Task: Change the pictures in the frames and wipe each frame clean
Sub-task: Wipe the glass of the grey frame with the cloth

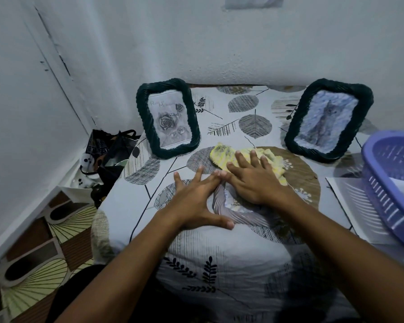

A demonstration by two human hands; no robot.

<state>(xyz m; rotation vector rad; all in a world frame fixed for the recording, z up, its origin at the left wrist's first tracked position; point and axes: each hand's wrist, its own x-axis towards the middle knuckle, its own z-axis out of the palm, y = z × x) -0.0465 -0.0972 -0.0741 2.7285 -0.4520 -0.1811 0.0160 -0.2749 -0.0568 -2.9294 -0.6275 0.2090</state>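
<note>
Left hand (196,201) flat, fingers spread, on pale frame (222,206); right hand (254,180) flat, fingers straight, over frame and yellow cloth (222,155); two dark frames upright beyond

Dim bluish indoor light, soft shadows, wide-angle bending at edges, slight blur

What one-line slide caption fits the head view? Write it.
Both hands, left hand and right hand, spread flat over a pale frame lying beside a yellow cloth, two dark frames standing behind.

Pale walls (219,43) meet a patterned floor (44,252) beside leaf-print bedding (219,264).
</note>
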